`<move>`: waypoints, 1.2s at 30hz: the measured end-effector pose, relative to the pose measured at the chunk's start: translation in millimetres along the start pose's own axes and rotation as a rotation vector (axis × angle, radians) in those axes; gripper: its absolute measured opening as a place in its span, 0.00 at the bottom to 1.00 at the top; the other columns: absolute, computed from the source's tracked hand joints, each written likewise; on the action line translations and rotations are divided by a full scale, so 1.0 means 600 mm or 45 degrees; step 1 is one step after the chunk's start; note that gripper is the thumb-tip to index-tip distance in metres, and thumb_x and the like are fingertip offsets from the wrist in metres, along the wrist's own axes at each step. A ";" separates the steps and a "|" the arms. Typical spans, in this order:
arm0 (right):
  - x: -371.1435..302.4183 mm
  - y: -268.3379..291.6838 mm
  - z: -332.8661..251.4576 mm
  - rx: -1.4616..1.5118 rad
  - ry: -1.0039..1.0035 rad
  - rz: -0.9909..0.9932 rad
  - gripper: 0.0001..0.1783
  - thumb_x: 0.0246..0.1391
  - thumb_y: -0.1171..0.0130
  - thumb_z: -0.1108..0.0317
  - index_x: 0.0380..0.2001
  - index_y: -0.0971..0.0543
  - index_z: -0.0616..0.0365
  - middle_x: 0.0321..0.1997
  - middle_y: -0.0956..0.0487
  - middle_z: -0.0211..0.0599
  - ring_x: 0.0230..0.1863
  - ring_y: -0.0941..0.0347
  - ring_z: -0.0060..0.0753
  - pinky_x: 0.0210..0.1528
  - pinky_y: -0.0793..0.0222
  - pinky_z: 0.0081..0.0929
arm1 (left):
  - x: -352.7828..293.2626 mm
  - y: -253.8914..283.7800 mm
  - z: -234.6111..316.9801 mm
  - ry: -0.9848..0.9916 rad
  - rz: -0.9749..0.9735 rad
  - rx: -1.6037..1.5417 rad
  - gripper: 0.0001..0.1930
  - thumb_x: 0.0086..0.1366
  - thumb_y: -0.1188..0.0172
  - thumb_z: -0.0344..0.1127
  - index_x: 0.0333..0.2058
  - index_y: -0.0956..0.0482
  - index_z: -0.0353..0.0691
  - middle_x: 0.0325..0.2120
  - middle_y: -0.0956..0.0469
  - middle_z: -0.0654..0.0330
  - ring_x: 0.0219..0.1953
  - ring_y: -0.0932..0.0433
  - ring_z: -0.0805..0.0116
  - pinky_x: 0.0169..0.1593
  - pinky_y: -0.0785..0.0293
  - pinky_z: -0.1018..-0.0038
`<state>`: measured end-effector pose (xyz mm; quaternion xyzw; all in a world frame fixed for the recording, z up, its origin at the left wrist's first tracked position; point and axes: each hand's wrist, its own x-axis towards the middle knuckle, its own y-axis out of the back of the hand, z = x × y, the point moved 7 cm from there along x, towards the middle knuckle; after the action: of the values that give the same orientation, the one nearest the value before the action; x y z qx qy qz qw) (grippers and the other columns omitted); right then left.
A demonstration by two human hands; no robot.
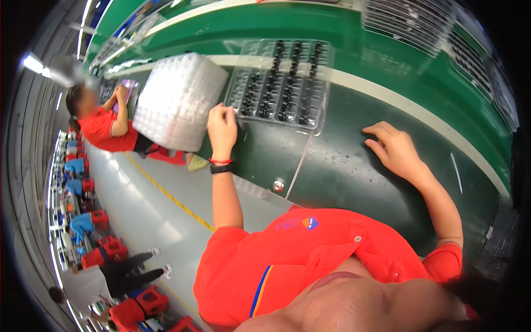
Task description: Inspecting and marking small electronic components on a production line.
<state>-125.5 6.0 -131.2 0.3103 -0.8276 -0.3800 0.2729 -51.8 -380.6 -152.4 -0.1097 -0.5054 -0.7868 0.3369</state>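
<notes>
My left hand point(222, 133), with a dark band at the wrist, is at the near left corner of a clear plastic tray point(315, 119). Its fingers are curled together against the tray's edge; whatever is between them is hidden. Rows of small black parts point(286, 95) sit in the tray's compartments, and some compartments on the right side hold none. My right hand point(395, 149) hovers over or rests on the dark green tabletop point(343, 171), its fingers loosely stretched and thumb apart, with nothing in it.
Left of the tray rises a tall stack of clear plastic trays point(177, 99). A thin white stick point(457, 172) lies right of my right hand. More trays point(409, 22) are at the far right. A co-worker point(108, 122) works beyond the stack; a yellow-lined aisle point(166, 193) runs at left.
</notes>
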 end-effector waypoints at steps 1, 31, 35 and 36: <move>-0.001 -0.002 0.004 0.022 0.001 0.004 0.12 0.52 0.42 0.69 0.40 0.23 0.59 0.39 0.24 0.41 0.29 0.25 0.44 0.32 0.30 0.33 | 0.005 0.005 -0.011 0.046 0.028 -0.041 0.11 0.61 0.41 0.35 0.35 0.24 0.32 0.37 0.22 0.46 0.42 0.22 0.52 0.43 0.27 0.67; -0.043 -0.021 -0.080 1.120 -0.900 -0.155 0.38 0.56 0.44 0.63 0.66 0.49 0.54 0.37 0.19 0.42 0.30 0.26 0.21 0.41 0.30 0.20 | 0.049 -0.002 0.071 0.191 -0.564 -0.772 0.10 0.58 0.40 0.27 0.39 0.22 0.29 0.27 0.21 0.58 0.26 0.24 0.78 0.24 0.28 0.83; -0.042 -0.015 -0.096 1.159 -0.904 -0.051 0.40 0.56 0.42 0.58 0.66 0.49 0.54 0.36 0.19 0.43 0.30 0.25 0.23 0.40 0.31 0.21 | 0.051 -0.003 0.064 0.044 -0.632 -0.646 0.11 0.59 0.41 0.27 0.39 0.23 0.28 0.30 0.21 0.56 0.29 0.23 0.76 0.23 0.24 0.81; -0.041 -0.014 -0.102 1.156 -0.912 -0.046 0.40 0.56 0.42 0.58 0.66 0.49 0.54 0.36 0.19 0.43 0.30 0.25 0.23 0.40 0.31 0.21 | 0.053 0.003 0.064 0.014 -0.633 -0.657 0.11 0.59 0.41 0.27 0.39 0.23 0.28 0.30 0.21 0.56 0.30 0.23 0.76 0.23 0.24 0.81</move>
<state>-65.1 -8.8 -108.8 0.2626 -0.9430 -0.0727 -0.1912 -81.0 -360.8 -116.8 -0.0608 -0.2995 -0.9470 0.0991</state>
